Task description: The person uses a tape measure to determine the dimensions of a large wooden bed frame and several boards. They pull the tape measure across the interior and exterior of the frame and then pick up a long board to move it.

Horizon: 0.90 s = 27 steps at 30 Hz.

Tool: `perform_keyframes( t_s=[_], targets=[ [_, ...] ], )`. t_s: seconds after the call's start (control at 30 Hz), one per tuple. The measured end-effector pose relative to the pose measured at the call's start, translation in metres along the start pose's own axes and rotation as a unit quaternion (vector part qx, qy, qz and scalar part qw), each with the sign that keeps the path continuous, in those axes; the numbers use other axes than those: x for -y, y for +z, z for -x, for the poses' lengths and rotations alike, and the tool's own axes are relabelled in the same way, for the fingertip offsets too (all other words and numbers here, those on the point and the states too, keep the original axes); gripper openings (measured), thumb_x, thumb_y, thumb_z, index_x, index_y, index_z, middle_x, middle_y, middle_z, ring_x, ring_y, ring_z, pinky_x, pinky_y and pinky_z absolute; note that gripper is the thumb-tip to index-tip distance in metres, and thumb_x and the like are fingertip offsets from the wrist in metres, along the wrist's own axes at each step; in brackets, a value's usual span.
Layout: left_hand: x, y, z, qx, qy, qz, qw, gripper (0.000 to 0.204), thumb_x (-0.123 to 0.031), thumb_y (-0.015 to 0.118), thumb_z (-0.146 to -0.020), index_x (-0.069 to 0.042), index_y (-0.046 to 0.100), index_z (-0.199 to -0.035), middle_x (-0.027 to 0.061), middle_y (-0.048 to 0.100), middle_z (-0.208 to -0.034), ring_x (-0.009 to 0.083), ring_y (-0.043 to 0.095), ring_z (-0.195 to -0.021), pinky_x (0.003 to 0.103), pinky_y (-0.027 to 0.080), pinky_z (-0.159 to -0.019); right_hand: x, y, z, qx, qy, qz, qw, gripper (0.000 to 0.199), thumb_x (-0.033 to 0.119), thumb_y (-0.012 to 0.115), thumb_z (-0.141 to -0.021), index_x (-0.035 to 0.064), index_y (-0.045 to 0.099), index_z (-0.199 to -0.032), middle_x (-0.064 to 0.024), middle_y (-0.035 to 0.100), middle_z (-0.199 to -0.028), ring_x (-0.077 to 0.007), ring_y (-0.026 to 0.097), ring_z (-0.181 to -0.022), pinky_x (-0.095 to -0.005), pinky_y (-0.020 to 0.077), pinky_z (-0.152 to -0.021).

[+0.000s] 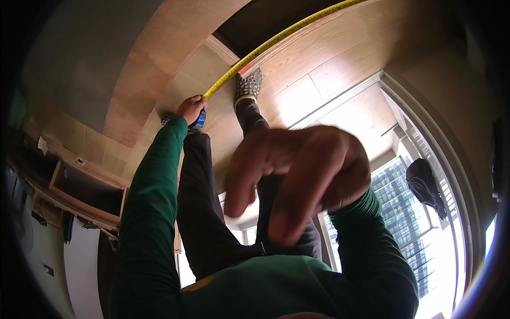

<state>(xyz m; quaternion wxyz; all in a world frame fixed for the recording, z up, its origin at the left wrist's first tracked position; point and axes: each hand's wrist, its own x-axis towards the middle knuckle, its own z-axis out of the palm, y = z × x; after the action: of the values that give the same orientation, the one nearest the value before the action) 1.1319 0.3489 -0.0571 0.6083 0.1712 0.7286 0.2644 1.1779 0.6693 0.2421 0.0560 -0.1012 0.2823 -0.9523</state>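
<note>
My left hand (192,109) reaches out at the end of a green sleeve, closed around a tape measure with a blue case (200,120). Its yellow blade (264,46) is pulled out, running up and to the right along a wooden edge beside a dark recess (249,26). Close to the camera, large and a little blurred, hangs my right hand (308,170). Its fingers are bent but apart, and nothing shows between them. A spotted grey shoe (249,85) on my foot stands just below the blade.
Wood-look planks (340,64) cover the floor. A pale reddish board (143,74) lies at the upper left. Open wooden compartments (87,186) stand at the left. To the right are a window (409,223) and a dark bag-like item (424,183) hanging beside it.
</note>
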Motion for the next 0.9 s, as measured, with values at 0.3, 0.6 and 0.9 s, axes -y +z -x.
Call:
perform_keyframes(
  t_s=[0.3, 0.6, 0.9],
  targets=[
    [-0.009, 0.002, 0.002, 0.004, -0.014, -0.011, 1.0, 0.035, -0.034, 0.045, -0.091, -0.004, 0.058, -0.079, 0.0085, 0.06, -0.076, 0.0198, 0.056, -0.075, 0.031, 0.043, -0.071, -0.018, 0.079, -0.052, 0.085, -0.22, -0.205, 0.95, 0.03, 0.0, 0.047, -0.083, -0.005, 0.055, -0.112, -0.0171, 0.058, -0.105, -0.0284, 0.052, -0.102, -0.0373, 0.0409, -0.088],
    [-0.004, 0.003, -0.001, -0.007, 0.013, -0.025, 1.0, 0.035, -0.034, 0.043, -0.093, -0.004, 0.057, -0.081, 0.0116, 0.061, -0.077, 0.0263, 0.059, -0.076, 0.034, 0.045, -0.071, -0.034, 0.093, -0.065, 0.066, -0.327, -0.249, 0.909, 0.029, 0.001, 0.045, -0.085, -0.005, 0.055, -0.111, -0.0169, 0.057, -0.107, -0.0309, 0.048, -0.107, -0.0398, 0.0381, -0.091],
    [-0.001, 0.003, -0.002, -0.011, 0.002, -0.008, 1.0, 0.036, -0.035, 0.045, -0.091, -0.004, 0.056, -0.079, 0.0092, 0.058, -0.074, 0.0214, 0.057, -0.074, 0.031, 0.043, -0.071, -0.038, 0.098, -0.073, 0.068, -0.358, -0.253, 0.896, 0.028, 0.003, 0.044, -0.086, -0.005, 0.055, -0.11, -0.0167, 0.056, -0.108, -0.0334, 0.044, -0.111, -0.0422, 0.0353, -0.093]
  ],
)
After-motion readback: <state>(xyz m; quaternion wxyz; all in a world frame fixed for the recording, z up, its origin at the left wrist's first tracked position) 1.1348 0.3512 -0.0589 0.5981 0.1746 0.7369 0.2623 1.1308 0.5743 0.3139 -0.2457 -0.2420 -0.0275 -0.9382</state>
